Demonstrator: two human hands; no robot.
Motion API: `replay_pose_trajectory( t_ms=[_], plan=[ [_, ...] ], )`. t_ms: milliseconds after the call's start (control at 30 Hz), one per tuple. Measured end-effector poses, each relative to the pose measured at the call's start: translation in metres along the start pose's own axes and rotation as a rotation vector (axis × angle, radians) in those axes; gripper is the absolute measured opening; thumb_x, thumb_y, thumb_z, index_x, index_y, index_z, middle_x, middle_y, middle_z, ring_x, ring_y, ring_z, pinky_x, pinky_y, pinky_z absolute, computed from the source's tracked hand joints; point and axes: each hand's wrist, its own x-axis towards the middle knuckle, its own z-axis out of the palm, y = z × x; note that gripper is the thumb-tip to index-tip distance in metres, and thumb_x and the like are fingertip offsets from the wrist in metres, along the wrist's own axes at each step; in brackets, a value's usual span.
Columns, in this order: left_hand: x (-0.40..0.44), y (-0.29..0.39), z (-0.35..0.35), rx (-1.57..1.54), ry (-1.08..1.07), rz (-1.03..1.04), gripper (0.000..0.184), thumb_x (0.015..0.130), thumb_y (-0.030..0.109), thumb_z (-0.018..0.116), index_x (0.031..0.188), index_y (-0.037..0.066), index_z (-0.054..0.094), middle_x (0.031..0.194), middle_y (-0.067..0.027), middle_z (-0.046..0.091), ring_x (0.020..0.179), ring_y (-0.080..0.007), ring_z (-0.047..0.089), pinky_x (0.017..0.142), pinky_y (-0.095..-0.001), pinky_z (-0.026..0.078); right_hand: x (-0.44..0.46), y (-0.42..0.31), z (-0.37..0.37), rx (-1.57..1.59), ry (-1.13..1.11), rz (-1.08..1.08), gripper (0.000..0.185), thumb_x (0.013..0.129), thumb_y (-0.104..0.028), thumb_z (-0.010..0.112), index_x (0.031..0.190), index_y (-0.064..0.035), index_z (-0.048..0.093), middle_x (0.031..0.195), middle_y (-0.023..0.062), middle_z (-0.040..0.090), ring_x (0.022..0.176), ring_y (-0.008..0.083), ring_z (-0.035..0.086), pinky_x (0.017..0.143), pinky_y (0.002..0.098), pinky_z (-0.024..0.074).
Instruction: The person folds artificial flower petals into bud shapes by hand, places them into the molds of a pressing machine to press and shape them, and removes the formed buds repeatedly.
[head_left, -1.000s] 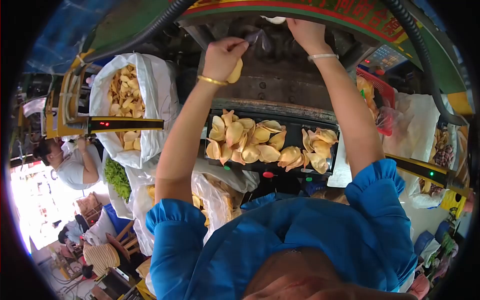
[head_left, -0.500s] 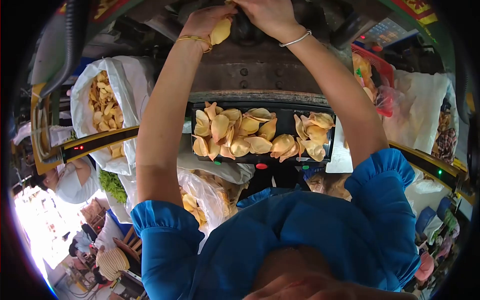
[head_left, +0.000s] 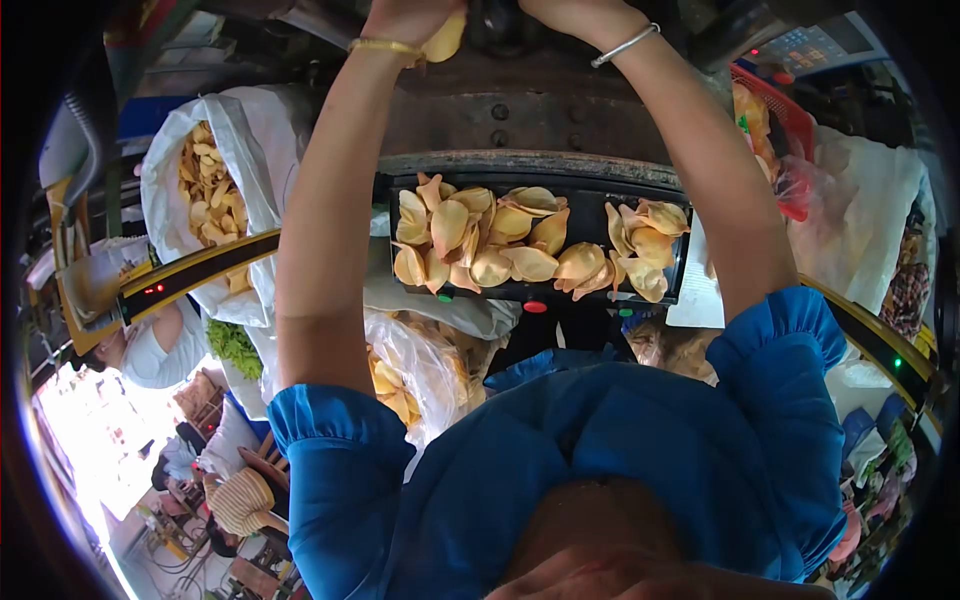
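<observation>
Head view: leftmost, a sack [head_left: 262, 190] gaped, presumably for easy access; next came the left hand [head_left: 410, 15], a yellow piece [head_left: 444, 40] against it; then the tray [head_left: 590, 225], its pieces [head_left: 490, 266] between the arms [head_left: 335, 200], perhaps for quick reach; finally the right hand [head_left: 582, 15]. Fingers were out of frame, grips untellable.

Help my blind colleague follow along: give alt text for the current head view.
A person's left hand and right hand reach past the top edge, a yellowish piece by the left. Below, similar pieces lie in a black tray.
</observation>
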Motion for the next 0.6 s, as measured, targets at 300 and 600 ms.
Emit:
replay_pose_trajectory(
  t_ms=[300, 600],
  plan=[
    [-0.027, 0.068, 0.157, 0.246, 0.855, -0.054, 0.018, 0.082, 0.004, 0.065, 0.098, -0.002, 0.066, 0.077, -0.0085, 0.066, 0.064, -0.0110, 0.057, 0.060, -0.0193, 0.046, 0.007, -0.019, -0.044, 0.570, -0.337, 0.345, 0.017, 0.090, -0.011, 0.057, 0.102, -0.0026, 0.067, 0.088, 0.0068, 0.068, 0.073, 0.0209, 0.060, 0.064, 0.0313, 0.0465],
    [-0.039, 0.049, 0.183, 0.169, 0.732, -0.186, 0.025, 0.085, -0.001, 0.065, 0.110, -0.003, 0.063, 0.093, -0.0095, 0.068, 0.078, -0.0128, 0.061, 0.074, -0.0194, 0.048, -0.050, -0.057, -0.045, 1.269, -0.086, 0.623, 0.016, 0.085, -0.009, 0.067, 0.098, -0.0018, 0.070, 0.082, 0.0000, 0.067, 0.072, 0.0065, 0.056, 0.068, 0.0176, 0.0450]
  ],
)
